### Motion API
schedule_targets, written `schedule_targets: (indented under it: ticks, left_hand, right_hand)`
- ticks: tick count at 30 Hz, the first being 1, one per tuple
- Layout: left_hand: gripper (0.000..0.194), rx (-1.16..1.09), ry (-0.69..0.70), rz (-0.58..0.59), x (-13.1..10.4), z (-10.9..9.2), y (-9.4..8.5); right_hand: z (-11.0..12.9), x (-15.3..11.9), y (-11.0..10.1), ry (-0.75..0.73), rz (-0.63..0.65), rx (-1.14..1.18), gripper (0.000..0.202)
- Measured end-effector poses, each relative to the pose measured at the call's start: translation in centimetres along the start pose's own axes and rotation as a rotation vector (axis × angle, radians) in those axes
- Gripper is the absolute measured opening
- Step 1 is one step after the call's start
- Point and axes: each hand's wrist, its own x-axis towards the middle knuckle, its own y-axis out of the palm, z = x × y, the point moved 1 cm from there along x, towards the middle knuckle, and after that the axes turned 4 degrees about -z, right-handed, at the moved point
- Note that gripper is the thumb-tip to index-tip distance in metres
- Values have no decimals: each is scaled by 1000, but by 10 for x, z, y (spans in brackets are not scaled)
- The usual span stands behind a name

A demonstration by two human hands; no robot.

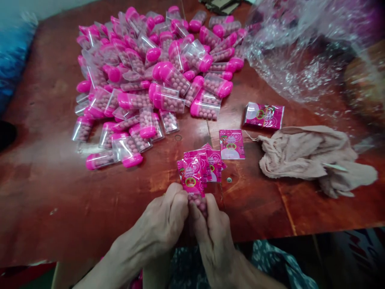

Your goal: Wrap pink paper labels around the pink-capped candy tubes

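Observation:
My left hand (168, 218) and my right hand (214, 237) are closed together on a small clear candy container (199, 204) filled with pink balls, at the table's near edge. Most of the container is hidden by my fingers. A pink printed label (191, 173) stands out past its far end; whether it is inside the container or lies against it, I cannot tell. Just beyond, several more loose labels (214, 164) overlap on the table. One single label (232, 144) lies flat to the right of them.
A big heap of pink-capped candy containers (171, 80) covers the far middle of the brown table (48, 192). To the right are a banded stack of labels (264, 115), a crumpled beige cloth (306, 152) and a clear plastic bag (288, 60). A blue bag (13, 60) sits far left.

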Motion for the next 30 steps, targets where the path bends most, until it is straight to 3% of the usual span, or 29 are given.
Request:
schedule_targets:
  ticks: [6, 10, 12, 14, 17, 19, 21, 25, 30]
  left_hand:
    - [9, -142, -353, -140, 3, -4, -9]
    - [23, -688, -855, -426, 13, -14, -7]
    - [20, -969, -1103, -462, 20, -22, -2]
    - [15, -1179, -1251, -473, 25, -29, 3]
    - [14, -1275, -1276, -564, 26, -33, 8]
    - [14, -1257, -1236, -599, 23, -33, 11]
    - [15, -1277, -1204, -621, 21, -31, 13]
    - [16, -1469, -1201, -652, 20, -28, 14]
    - [24, -1668, -1176, -482, 16, -30, 13]
  right_hand:
    - [3, 2, -1, 66, 8, 16, 43]
    - [10, 7, -4, 166, 110, 99, 48]
    - [13, 11, -8, 98, 113, 99, 44]
    - [17, 16, -13, -63, 110, 63, 34]
    - [22, 26, -20, -330, 64, -40, 18]
    - [24, 31, -22, -412, -8, -83, 16]
    - [24, 32, -22, -404, 13, -52, 15]
    - [21, 28, -16, -270, 204, 39, 14]
    - [21, 22, -10, -408, 198, 22, 20]
